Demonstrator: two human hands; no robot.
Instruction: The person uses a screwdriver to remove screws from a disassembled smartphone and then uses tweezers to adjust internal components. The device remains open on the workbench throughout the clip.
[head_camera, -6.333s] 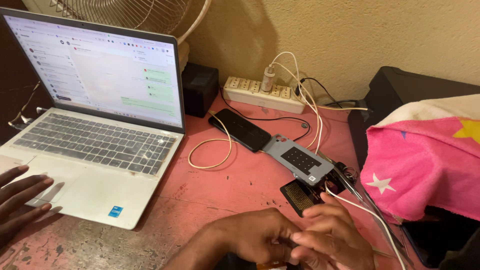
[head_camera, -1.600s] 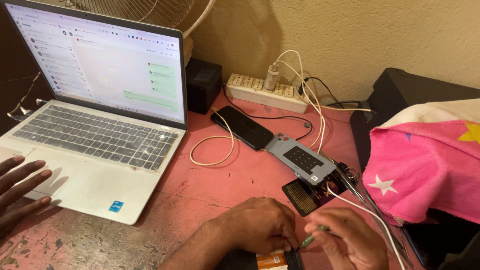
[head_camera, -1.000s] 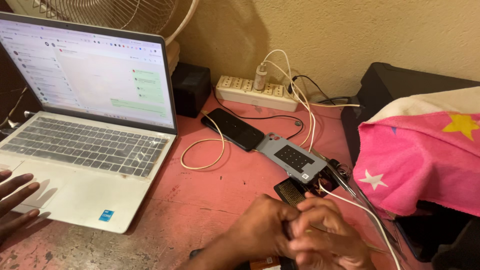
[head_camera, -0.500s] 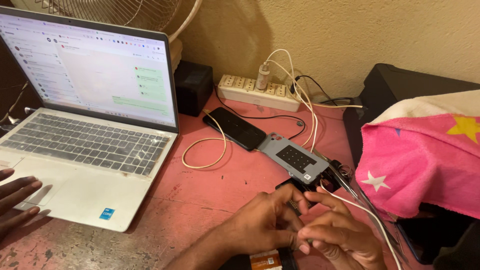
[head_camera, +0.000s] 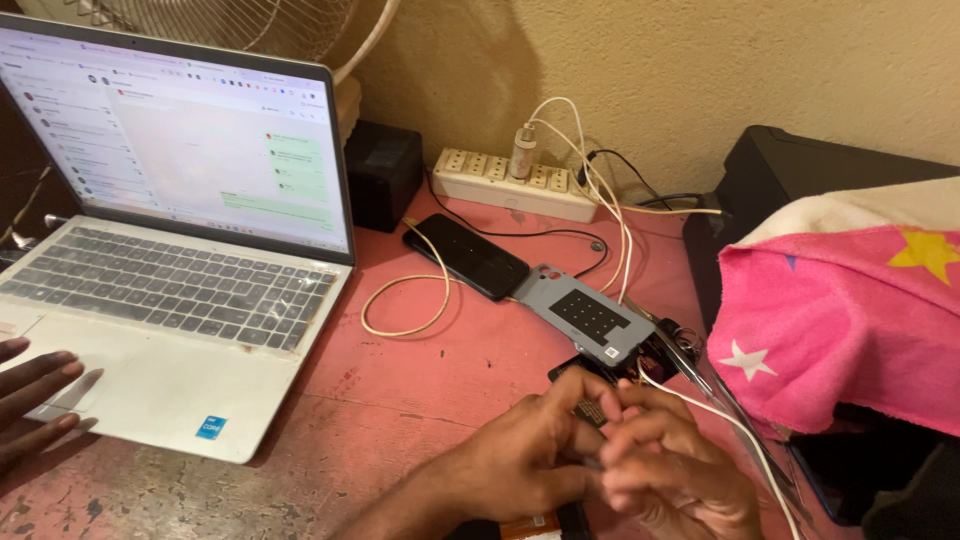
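Your open laptop screen (head_camera: 175, 140) glowing white with green bubbles at far left, small blue sticker (head_camera: 209, 427) on its palm rest, dark phone screen (head_camera: 466, 255) lying mid-worktop, white label (head_camera: 611, 352) on grey panel (head_camera: 585, 315)

Left hand (head_camera: 530, 460) and right hand (head_camera: 675, 465) pinched a small dark part (head_camera: 590, 412) together above the pink tabletop (head_camera: 420, 390), near an open laptop (head_camera: 170, 260).
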